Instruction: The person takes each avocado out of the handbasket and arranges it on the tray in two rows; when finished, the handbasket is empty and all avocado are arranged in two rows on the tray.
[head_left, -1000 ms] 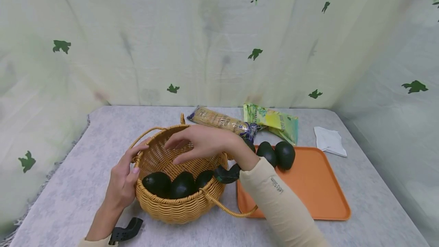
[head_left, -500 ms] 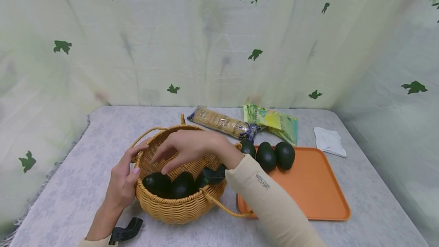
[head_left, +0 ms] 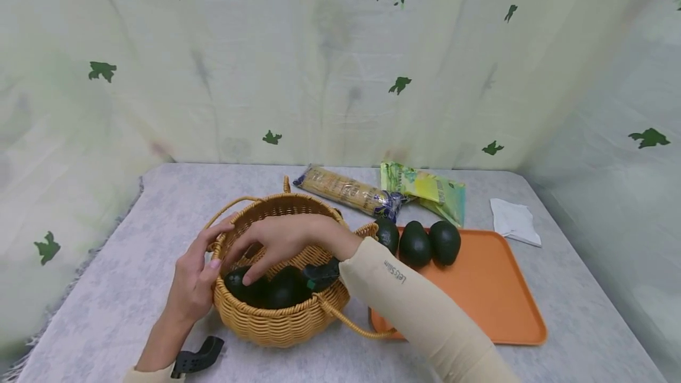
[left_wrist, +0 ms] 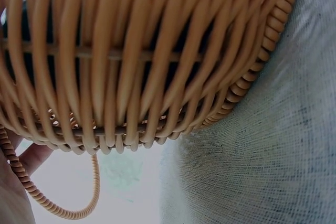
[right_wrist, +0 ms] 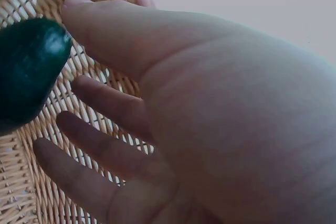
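A wicker basket (head_left: 273,324) with two looped handles stands left of centre on the table. My left hand (head_left: 193,279) grips its left rim, fingers over the edge and thumb at the outer side. Inside, dark green avocados (head_left: 287,289) lie along the near wall. My right hand (head_left: 282,240) reaches into the basket above them, thumb and fingers spread around the leftmost avocado (head_left: 234,283). In the right wrist view, that hand's fingers are fairly straight, and the avocado (right_wrist: 31,72) lies just beyond the fingertips. The left wrist view shows mostly the basket's woven wall (left_wrist: 131,61).
An orange tray (head_left: 495,294) is right of the basket, with 3 more avocados (head_left: 415,245) at its far left corner. Behind lie a long pack of noodles (head_left: 343,189) and green packets (head_left: 425,189). A white packet (head_left: 515,221) lies at the far right.
My right hand has moved left and down into the basket, toward the leftmost avocado. The left hand keeps its grip on the rim.
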Tool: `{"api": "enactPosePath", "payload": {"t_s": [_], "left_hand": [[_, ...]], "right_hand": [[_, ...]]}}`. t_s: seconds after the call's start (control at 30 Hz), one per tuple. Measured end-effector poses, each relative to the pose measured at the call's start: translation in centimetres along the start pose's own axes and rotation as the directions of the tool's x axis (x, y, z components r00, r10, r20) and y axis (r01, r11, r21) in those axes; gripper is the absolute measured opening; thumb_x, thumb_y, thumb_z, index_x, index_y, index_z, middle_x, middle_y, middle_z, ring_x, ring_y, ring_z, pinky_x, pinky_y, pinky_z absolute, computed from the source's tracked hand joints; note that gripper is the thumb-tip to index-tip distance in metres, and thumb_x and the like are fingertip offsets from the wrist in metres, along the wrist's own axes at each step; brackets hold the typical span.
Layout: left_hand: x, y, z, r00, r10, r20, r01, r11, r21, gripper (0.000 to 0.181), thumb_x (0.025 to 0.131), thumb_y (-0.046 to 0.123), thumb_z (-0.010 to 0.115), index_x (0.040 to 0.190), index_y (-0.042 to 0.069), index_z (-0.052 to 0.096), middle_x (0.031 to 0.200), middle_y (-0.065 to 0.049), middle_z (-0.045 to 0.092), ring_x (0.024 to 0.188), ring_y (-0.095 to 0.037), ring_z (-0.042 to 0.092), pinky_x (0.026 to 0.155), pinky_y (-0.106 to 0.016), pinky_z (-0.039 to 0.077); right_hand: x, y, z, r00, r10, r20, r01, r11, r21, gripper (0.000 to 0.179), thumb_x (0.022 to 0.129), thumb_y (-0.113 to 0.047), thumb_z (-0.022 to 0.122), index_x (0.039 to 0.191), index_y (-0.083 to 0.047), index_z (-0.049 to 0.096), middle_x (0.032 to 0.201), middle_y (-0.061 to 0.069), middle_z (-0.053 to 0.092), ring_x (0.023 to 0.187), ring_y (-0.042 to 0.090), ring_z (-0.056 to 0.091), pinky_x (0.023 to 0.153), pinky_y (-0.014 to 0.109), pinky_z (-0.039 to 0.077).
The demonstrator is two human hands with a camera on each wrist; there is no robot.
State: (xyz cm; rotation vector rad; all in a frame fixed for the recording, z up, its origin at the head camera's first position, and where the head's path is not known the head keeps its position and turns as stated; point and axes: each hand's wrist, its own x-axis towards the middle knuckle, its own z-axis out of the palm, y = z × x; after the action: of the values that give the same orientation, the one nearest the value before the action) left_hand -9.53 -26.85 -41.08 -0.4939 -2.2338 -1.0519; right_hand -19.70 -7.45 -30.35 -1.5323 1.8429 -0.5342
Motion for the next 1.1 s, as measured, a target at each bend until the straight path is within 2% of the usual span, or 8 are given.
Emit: {"api": "enactPosePath", "payload": {"t_s": [0.23, 0.43, 0.73, 0.87, 1.0, 1.1], "left_hand": [[0.1, -0.1, 0.0, 0.999, 0.035, -0.014, -0.035, 0.999, -0.009, 0.054, 0.091, 0.009, 0.04, 0.142, 0.004, 0.056, 0.145, -0.008, 0.061, 0.117, -0.001, 0.055, 0.094, -0.009, 0.038], [0.2, -0.2, 0.0, 0.998, 0.055, -0.024, -0.056, 0.998, -0.013, 0.054, 0.091, 0.008, 0.04, 0.142, 0.004, 0.057, 0.146, -0.006, 0.061, 0.116, -0.002, 0.055, 0.093, -0.01, 0.037], [-0.2, -0.2, 0.1, 1.0, 0.002, -0.008, -0.001, 1.0, 0.015, 0.053, 0.092, 0.011, 0.038, 0.141, 0.003, 0.057, 0.144, -0.007, 0.061, 0.116, 0.001, 0.053, 0.094, -0.011, 0.036], [-0.2, -0.1, 0.1, 1.0, -0.004, -0.005, 0.004, 1.0, 0.015, 0.052, 0.093, 0.012, 0.038, 0.141, 0.003, 0.056, 0.144, -0.008, 0.061, 0.114, 0.0, 0.053, 0.093, -0.01, 0.036], [-0.2, -0.2, 0.2, 1.0, -0.029, 0.004, 0.029, 0.999, 0.022, 0.052, 0.093, 0.012, 0.039, 0.142, 0.003, 0.056, 0.142, -0.012, 0.061, 0.114, -0.001, 0.053, 0.093, -0.009, 0.036], [-0.3, -0.3, 0.2, 0.999, -0.048, 0.011, 0.048, 0.999, 0.023, 0.052, 0.094, 0.012, 0.039, 0.142, 0.004, 0.055, 0.143, -0.012, 0.06, 0.117, 0.0, 0.052, 0.094, -0.008, 0.036]], "right_hand": [[0.8, 0.5, 0.4, 0.999, -0.027, 0.04, 0.027, 1.0, 0.006, 0.047, 0.098, -0.023, 0.07, 0.143, -0.014, 0.062, 0.141, -0.008, 0.064, 0.126, -0.008, 0.052, 0.105, 0.012, 0.038], [0.7, 0.7, 0.6, 0.999, -0.025, 0.047, 0.025, 1.0, 0.013, 0.046, 0.099, -0.021, 0.068, 0.144, -0.013, 0.06, 0.143, -0.005, 0.062, 0.129, -0.006, 0.051, 0.107, 0.013, 0.037], [0.5, 0.9, 0.8, 0.994, 0.099, -0.051, -0.102, 0.994, -0.047, 0.039, 0.095, -0.028, 0.073, 0.13, -0.018, 0.059, 0.137, -0.007, 0.06, 0.132, 0.002, 0.052, 0.105, 0.017, 0.04], [0.5, 1.0, 0.8, 0.989, 0.117, -0.089, -0.125, 0.988, -0.088, 0.032, 0.096, -0.028, 0.073, 0.123, -0.018, 0.061, 0.126, -0.008, 0.062, 0.121, 0.003, 0.057, 0.098, 0.016, 0.042], [0.7, 1.1, 0.7, 0.99, 0.125, -0.065, -0.132, 0.983, -0.126, 0.024, 0.096, -0.026, 0.072, 0.116, -0.014, 0.064, 0.114, -0.006, 0.065, 0.104, 0.005, 0.059, 0.09, 0.015, 0.043], [0.6, 1.1, 0.7, 0.991, 0.132, -0.029, -0.135, 0.981, -0.139, 0.031, 0.096, -0.026, 0.072, 0.124, -0.015, 0.064, 0.122, -0.005, 0.065, 0.11, 0.004, 0.058, 0.093, 0.014, 0.043]]}}
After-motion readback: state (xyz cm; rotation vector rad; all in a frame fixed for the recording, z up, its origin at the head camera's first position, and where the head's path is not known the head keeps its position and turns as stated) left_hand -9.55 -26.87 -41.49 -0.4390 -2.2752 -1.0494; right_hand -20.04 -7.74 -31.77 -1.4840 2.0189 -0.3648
